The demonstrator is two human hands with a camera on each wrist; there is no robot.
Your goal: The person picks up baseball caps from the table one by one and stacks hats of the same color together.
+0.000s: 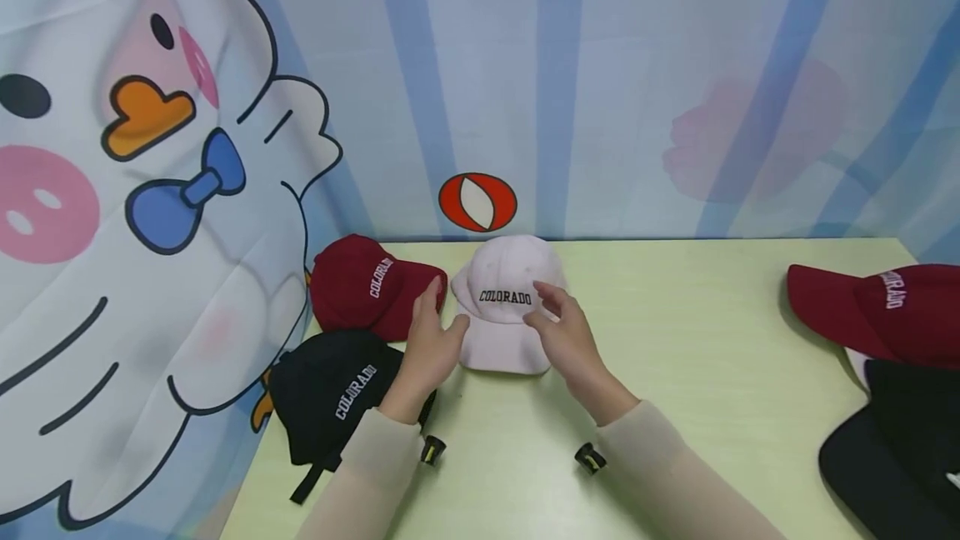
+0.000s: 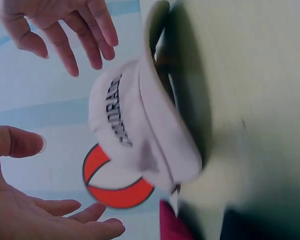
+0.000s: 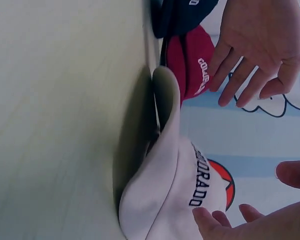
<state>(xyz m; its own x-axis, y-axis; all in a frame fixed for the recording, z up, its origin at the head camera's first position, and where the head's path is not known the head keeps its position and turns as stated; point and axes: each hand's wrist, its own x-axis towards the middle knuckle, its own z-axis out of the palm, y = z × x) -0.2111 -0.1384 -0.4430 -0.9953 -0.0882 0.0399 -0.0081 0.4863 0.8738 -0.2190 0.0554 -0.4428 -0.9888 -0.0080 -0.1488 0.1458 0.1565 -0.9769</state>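
Note:
A white baseball cap (image 1: 510, 273) lettered COLORADO sits on the table, its brim toward me. On its left side hovers my left hand (image 1: 435, 338), fingers extended and thumb apart. My right hand (image 1: 573, 344) is at the cap's right side with its fingers loosely bent. In the left wrist view, gaps show between both hands and the white cap (image 2: 122, 110). The right wrist view puts my right fingertips (image 3: 205, 220) close by the lettering of the cap (image 3: 190, 185).
A dark red cap (image 1: 352, 290) and a black cap (image 1: 330, 386) lie at the left. Another dark red cap (image 1: 862, 307) and a black cap (image 1: 885, 457) lie at the right edge. Behind the pale table (image 1: 690, 340) hangs a printed cloth (image 1: 622, 90).

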